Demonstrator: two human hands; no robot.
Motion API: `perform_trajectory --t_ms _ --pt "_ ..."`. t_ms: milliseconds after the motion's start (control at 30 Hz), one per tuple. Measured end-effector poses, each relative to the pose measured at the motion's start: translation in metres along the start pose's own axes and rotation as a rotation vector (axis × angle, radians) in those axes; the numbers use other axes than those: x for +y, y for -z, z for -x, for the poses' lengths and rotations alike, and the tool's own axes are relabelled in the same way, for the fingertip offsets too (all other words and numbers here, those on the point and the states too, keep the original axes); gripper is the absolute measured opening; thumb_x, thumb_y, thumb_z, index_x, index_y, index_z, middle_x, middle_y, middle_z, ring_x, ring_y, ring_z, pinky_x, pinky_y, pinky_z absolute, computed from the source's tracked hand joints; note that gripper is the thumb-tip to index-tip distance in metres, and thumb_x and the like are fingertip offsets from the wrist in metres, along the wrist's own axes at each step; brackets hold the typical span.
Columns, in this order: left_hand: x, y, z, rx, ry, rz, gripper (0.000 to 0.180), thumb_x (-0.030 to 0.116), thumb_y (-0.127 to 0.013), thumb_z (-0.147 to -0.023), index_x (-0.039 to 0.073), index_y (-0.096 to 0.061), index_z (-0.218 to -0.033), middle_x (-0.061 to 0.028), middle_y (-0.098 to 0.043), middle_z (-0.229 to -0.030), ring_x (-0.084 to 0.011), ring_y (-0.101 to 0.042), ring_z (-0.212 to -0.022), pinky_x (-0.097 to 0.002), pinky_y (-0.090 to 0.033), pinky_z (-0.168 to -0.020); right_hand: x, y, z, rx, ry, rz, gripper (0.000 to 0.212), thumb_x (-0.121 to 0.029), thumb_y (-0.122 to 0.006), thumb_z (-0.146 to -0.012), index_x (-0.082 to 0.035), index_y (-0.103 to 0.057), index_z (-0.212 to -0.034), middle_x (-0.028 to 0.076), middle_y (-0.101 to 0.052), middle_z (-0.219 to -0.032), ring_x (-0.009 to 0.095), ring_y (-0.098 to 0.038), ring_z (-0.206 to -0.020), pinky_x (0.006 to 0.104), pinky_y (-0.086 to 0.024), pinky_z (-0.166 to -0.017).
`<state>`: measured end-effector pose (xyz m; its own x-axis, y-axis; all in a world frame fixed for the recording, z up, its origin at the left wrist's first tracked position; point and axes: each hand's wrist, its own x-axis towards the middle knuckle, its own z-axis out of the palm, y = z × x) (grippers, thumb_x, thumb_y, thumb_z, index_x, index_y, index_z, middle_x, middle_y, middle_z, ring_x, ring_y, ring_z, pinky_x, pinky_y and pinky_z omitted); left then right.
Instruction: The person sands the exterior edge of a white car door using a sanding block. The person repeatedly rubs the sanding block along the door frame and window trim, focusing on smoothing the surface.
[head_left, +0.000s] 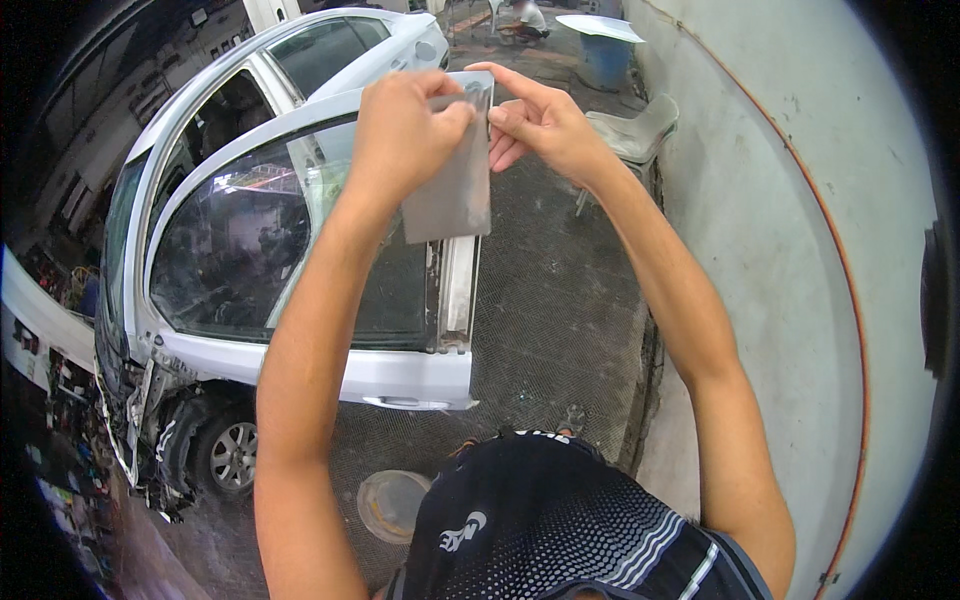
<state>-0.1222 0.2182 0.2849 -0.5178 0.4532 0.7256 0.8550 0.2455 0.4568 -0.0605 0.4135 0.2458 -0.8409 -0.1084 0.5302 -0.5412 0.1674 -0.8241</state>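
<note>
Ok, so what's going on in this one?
A person is holding up a grey sheet in front of an open car door. The left hand grips it near the top, while the right hand is at its upper right corner. Whether the sheet touches the door is hard to tell. The car has a torn-up front end, and a round tub stands on the floor below the door.

Your left hand (410, 130) and right hand (545, 125) hold a thin, dull-grey rectangular sheet (455, 195) near its top — its lower edge hangs free, slightly tilted, before the window's rear upper corner on the silver-white car door (420, 378), which stands open before you — you can't tell whether they touch.
</note>
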Motion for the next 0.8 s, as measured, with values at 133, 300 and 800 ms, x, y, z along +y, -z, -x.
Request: perform_trajectory --t_ms 133,300,800 --pt "0.002 -0.009 0.008 0.075 0.012 0.026 0.027 0.019 -0.076 -0.081 -0.004 -0.075 -0.094 -0.0142 -0.075 -0.081 -0.0151 -0.068 -0.073 -0.0323 -0.053 -0.071 0.0 0.002 0.003 0.027 0.022 0.051 0.057 -0.02 -0.061 -0.105 -0.011 -0.041 -0.158 0.01 -0.07 -0.088 0.015 -0.071 -0.076 0.0297 -0.064 -0.071" --pt "-0.004 0.002 -0.004 -0.004 -0.006 -0.006 0.027 0.019 -0.076 -0.081 -0.004 -0.075 -0.095 -0.0149 -0.075 -0.083 -0.0157 -0.068 -0.074 -0.0327 -0.053 -0.071 -0.011 0.004 0.006 -0.048 -0.016 0.038 0.057 -0.025 -0.06 -0.106 -0.011 -0.04 -0.158 0.01 -0.07 -0.093 0.015 -0.071 -0.081 0.0302 -0.063 -0.075" --pt "-0.064 0.062 -0.053 0.436 0.172 0.708 0.034 0.032 -0.073 -0.097 -0.001 -0.073 -0.103 -0.0042 -0.07 -0.09 -0.0124 -0.063 -0.083 -0.0305 -0.049 -0.075 -0.002 -0.051 0.026 0.551 0.099 0.44 0.026 -0.019 -0.079 -0.092 0.003 -0.073 -0.105 0.009 -0.077 -0.082 0.012 -0.074 -0.073 0.0261 -0.057 -0.065"
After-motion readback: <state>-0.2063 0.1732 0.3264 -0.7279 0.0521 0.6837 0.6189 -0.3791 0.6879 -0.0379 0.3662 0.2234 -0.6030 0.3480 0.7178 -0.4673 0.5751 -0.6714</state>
